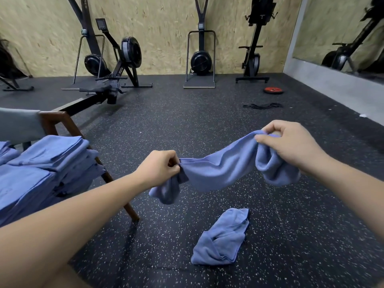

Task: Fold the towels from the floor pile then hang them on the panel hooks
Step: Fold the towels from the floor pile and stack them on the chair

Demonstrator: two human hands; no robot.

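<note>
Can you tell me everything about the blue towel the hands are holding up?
The towel is plain blue, soft-looking cloth, crumpled and not yet folded. It sags in the air between both hands, above the floor. The left hand pinches one end; the right hand pinches the other, higher up. Loose bunches droop below each hand.

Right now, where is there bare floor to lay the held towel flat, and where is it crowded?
Bare speckled floor lies ahead, between the held towel, the rowing machine and the red weight plate, and right of the crumpled towel. Crowded: the chair on the left, stacked with folded towels.
</note>
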